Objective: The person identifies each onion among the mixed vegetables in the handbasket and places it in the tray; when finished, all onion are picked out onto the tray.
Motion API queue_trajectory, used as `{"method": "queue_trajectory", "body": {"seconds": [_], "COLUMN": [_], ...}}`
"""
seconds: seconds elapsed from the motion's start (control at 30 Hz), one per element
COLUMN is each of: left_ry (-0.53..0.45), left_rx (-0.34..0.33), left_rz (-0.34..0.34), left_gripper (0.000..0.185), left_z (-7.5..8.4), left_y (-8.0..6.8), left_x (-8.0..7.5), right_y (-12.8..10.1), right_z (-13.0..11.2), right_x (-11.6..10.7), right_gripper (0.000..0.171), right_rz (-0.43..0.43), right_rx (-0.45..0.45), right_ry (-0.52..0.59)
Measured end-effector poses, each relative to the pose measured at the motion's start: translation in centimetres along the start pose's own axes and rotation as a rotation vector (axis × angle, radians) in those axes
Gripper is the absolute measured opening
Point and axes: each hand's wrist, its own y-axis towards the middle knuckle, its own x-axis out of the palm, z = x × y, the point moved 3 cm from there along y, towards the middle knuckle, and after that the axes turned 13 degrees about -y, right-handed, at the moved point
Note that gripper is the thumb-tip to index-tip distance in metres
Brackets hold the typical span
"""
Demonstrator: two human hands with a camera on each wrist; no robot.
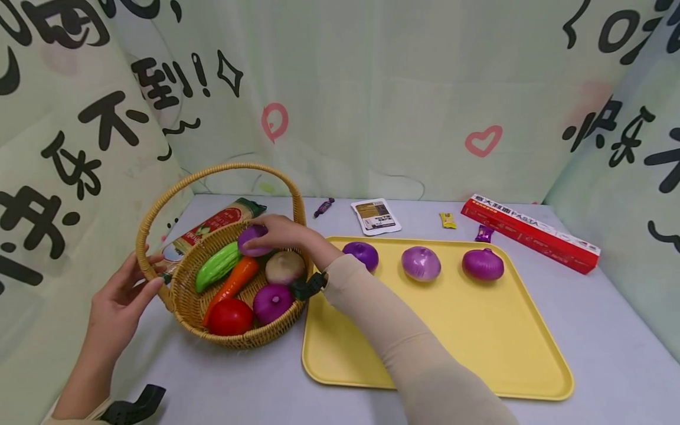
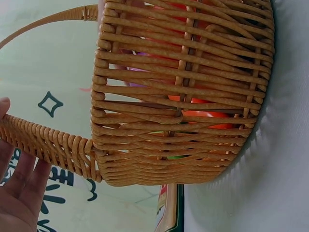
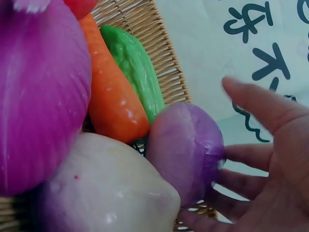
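- Right hand: fingers touch purple onion, thumb apart.
- Onion probably light, stiff, slick; cup round its middle.
- Left hand grips basket handle.

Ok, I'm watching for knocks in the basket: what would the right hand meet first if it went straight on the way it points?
The right hand would first meet the light purple vegetable, which it seems to touch; beyond it, the green bumpy vegetable looks next, though depth is unclear.
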Motion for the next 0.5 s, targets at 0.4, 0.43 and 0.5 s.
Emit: {"method": "queue_trajectory", "body": {"seconds": [0.4, 0.43, 0.5], "left_ry": [0.007, 0.007, 0.007], "left_rx": [0.015, 0.017, 0.018], "left_rz": [-0.007, -0.008, -0.01], "left_gripper": [0.061, 0.06, 0.06], "left_z": [-0.02, -0.02, -0.01], "left_y": [0.03, 0.03, 0.03], "left_x": [0.02, 0.01, -0.01], "right_y": [0.57, 0.58, 0.57], "right_z": [0.38, 0.4, 0.43], "right_x": [0.3, 0.31, 0.36], "right_gripper": [0.061, 0.059, 0.056], "right_rz": [0.051, 0.053, 0.052], "right_rx": [0.005, 0.003, 0.002], "right_ry": [0.047, 0.059, 0.084]}}
